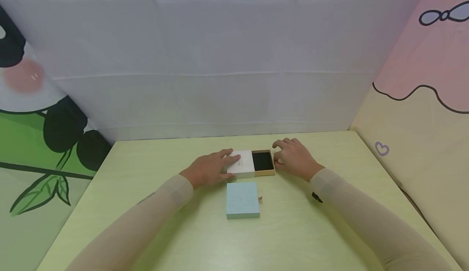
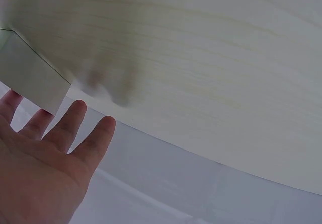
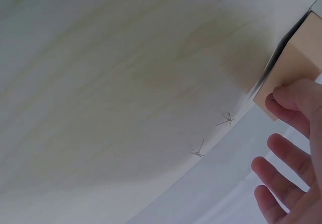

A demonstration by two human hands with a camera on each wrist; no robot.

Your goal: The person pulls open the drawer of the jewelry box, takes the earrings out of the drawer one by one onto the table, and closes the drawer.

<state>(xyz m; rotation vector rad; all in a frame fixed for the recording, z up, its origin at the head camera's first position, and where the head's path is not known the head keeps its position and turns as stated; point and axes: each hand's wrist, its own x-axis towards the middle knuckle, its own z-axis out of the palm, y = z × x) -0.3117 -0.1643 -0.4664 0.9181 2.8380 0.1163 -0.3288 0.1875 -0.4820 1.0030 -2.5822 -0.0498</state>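
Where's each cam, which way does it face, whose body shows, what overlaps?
Head: on the head, facing forward and down at table, white box and backdrop; left hand, right hand, sleeves show.
Left wrist: on that wrist, facing along the fingers past the white box's corner, to table and backdrop; left hand shows.
Right wrist: on that wrist, facing tan tray and table; right hand shows.
Shared: the tan tray, in head and right wrist.
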